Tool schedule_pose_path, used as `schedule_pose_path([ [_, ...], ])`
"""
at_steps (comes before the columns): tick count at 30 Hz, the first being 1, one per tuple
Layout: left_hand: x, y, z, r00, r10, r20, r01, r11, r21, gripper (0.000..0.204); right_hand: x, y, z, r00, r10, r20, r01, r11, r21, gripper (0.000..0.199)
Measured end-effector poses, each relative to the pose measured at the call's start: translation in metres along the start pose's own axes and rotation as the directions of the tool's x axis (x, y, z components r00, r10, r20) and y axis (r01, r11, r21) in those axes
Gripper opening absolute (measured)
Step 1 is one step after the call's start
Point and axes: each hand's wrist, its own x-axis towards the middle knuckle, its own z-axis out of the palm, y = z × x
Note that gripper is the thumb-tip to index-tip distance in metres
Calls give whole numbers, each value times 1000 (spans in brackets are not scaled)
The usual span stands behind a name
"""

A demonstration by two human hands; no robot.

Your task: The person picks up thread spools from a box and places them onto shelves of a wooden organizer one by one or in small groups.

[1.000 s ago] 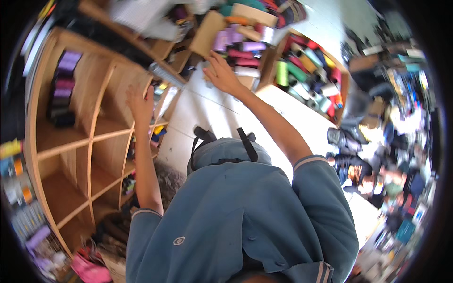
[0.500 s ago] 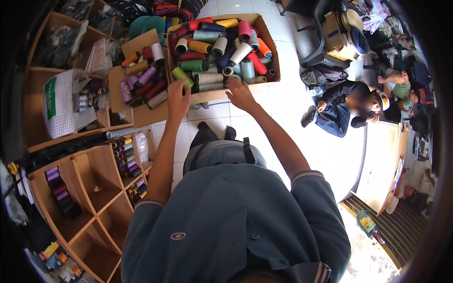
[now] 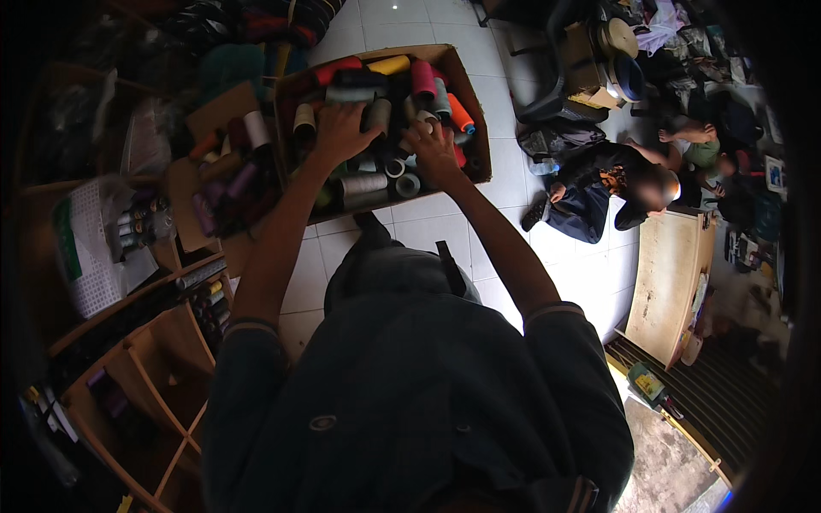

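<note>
A cardboard box full of thread spools stands in front of me. My left hand reaches over its middle, palm down, fingers stretched forward among the spools. A pale beige thread cone lies beside that hand's thumb and forefinger. To the right, my right hand has its fingers bent around a white thread cone, mostly hidden by them. Near the hands are a pink spool, an orange spool and a light grey spool by the near wall. The fingertips are partly hidden.
A smaller open carton with more spools adjoins the box on the left. Wooden cubby shelves run along my left side. On the right, a person sits on the tiled floor near a black chair and a wooden board.
Both hands have moved from the near edge farther into the box, among the spools. My right hand has closed around a white cone. The picture is darker, and the view has shifted.
</note>
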Motion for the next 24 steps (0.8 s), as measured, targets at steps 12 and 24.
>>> schedule_pose_path([
  [12, 11, 3, 28, 854, -473, 218, 488, 578, -655, 51, 60, 58, -4, 907, 405, 112, -378, 670, 639, 45],
  [24, -30, 30, 5, 586, -712, 386, 456, -104, -884, 36, 73, 78, 36, 954, 124, 272, -269, 754, 600, 38],
])
